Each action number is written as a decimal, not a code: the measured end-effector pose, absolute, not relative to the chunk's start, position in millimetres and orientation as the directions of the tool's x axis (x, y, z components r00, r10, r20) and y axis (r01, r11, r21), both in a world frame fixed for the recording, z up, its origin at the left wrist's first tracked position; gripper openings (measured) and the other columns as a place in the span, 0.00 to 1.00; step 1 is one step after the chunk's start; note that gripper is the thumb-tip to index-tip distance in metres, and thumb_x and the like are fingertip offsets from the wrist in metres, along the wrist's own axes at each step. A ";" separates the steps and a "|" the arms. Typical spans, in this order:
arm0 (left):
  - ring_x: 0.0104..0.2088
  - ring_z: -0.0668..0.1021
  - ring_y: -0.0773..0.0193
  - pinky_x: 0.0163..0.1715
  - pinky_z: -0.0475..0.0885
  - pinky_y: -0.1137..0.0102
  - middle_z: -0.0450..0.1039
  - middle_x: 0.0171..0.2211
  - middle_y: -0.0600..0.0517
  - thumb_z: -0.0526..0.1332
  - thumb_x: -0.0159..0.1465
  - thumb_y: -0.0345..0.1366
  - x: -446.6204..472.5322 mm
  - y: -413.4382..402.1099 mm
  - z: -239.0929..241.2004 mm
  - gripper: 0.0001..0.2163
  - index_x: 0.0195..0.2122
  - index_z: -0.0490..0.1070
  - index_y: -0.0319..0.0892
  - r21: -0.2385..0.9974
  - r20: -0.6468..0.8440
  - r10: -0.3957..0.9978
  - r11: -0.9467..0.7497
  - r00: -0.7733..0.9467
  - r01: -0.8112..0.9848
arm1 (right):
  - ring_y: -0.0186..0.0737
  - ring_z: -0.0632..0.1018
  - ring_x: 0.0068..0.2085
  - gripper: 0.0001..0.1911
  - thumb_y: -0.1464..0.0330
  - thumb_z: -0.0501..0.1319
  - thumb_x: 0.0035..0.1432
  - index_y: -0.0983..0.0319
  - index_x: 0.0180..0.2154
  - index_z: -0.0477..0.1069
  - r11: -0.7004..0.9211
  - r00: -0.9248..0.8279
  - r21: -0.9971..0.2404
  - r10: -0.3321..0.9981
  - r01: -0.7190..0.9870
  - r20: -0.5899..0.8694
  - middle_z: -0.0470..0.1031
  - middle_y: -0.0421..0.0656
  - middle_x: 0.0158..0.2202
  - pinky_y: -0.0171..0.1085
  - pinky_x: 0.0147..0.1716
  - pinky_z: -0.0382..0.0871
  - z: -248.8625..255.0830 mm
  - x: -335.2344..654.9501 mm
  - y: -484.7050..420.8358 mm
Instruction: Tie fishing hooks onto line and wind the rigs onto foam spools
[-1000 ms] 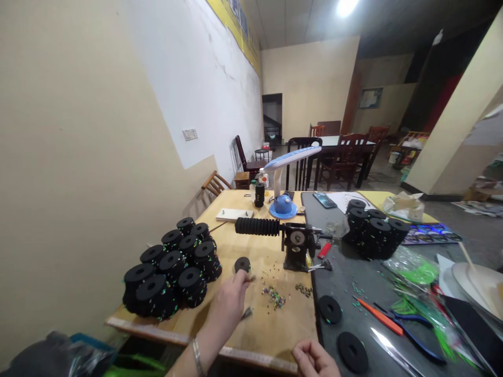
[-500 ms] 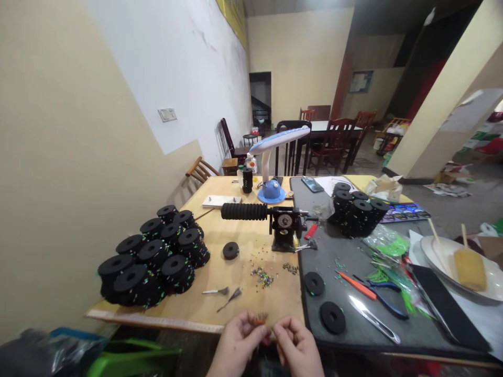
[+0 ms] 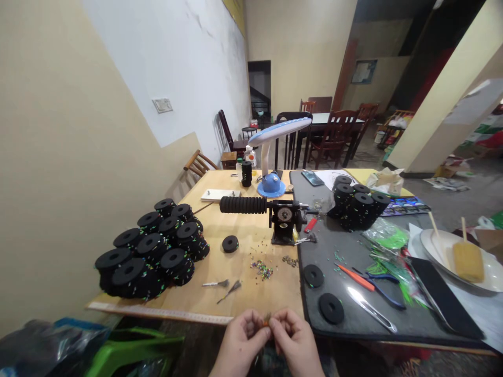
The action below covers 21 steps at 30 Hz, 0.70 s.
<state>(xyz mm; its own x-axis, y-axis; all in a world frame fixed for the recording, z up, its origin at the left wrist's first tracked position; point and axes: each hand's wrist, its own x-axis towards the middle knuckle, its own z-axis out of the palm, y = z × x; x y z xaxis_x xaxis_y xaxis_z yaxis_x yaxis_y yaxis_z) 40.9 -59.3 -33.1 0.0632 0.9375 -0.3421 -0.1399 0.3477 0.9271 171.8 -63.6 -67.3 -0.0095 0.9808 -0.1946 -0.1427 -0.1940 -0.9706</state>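
Note:
At the table's front edge my left hand [image 3: 245, 337] pinches a small orange piece with thin bristle-like strands [image 3: 266, 323], mostly hidden by the fingers. My right hand [image 3: 290, 335] is closed in a pinch right against it, thumb near thumb; what its fingertips hold is hidden. Just beyond lie two small dark brush-like pieces with thin stems, one pale [image 3: 215, 284] and one dark [image 3: 229, 292]. Loose coloured beads [image 3: 262, 269] are scattered farther up, beside a little heap of dull metal bits [image 3: 290, 261].
Stacks of black foam spools [image 3: 151, 246] crowd the left; more spools [image 3: 356, 204] stand at the right. A black cranked device [image 3: 283, 220] carries a row of foam discs before a blue lamp [image 3: 271, 184]. Pliers [image 3: 387, 290], tweezers [image 3: 371, 309] and an orange-handled tool [image 3: 356, 277] lie on the grey mat.
My right hand has come slightly left, closing the small gap to my left hand. The orange piece is now more covered by fingers. The camera view has tilted slightly down.

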 end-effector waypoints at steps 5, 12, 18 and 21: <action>0.21 0.69 0.70 0.19 0.64 0.76 0.66 0.19 0.59 0.74 0.43 0.52 42.3 -62.6 -47.4 0.23 0.23 0.64 0.41 0.907 -0.361 0.924 0.379 0.124 -0.186 | 0.27 0.58 0.14 0.30 0.40 0.64 0.43 0.61 0.22 0.65 -0.212 0.009 -0.961 0.976 -0.179 -0.217 0.59 0.30 0.13 0.29 0.15 0.52 -68.5 168.3 -64.3; 0.25 0.76 0.67 0.24 0.70 0.74 0.73 0.27 0.56 0.76 0.44 0.45 47.2 -68.4 -51.1 0.23 0.36 0.69 0.42 0.800 -0.445 0.888 0.453 0.119 -0.392 | 0.26 0.56 0.13 0.31 0.39 0.64 0.41 0.60 0.23 0.64 -0.252 0.027 -0.940 0.964 -0.229 -0.265 0.60 0.31 0.12 0.28 0.14 0.50 -75.2 170.3 -64.9; 0.24 0.75 0.68 0.25 0.68 0.74 0.73 0.23 0.55 0.75 0.46 0.46 45.8 -64.5 -46.1 0.19 0.27 0.70 0.38 0.800 -0.446 0.870 0.493 0.210 -0.341 | 0.25 0.55 0.13 0.31 0.40 0.65 0.42 0.61 0.24 0.65 -0.291 -0.031 -0.924 0.956 -0.249 -0.293 0.61 0.30 0.12 0.27 0.14 0.47 -79.9 172.7 -67.2; 0.23 0.74 0.69 0.24 0.66 0.75 0.72 0.21 0.55 0.74 0.46 0.49 43.3 -62.7 -46.8 0.20 0.27 0.70 0.38 0.838 -0.440 0.881 0.473 0.174 -0.272 | 0.25 0.53 0.13 0.32 0.38 0.64 0.42 0.61 0.22 0.64 -0.318 -0.068 -0.923 0.948 -0.218 -0.311 0.60 0.30 0.10 0.28 0.14 0.46 -71.4 174.5 -68.3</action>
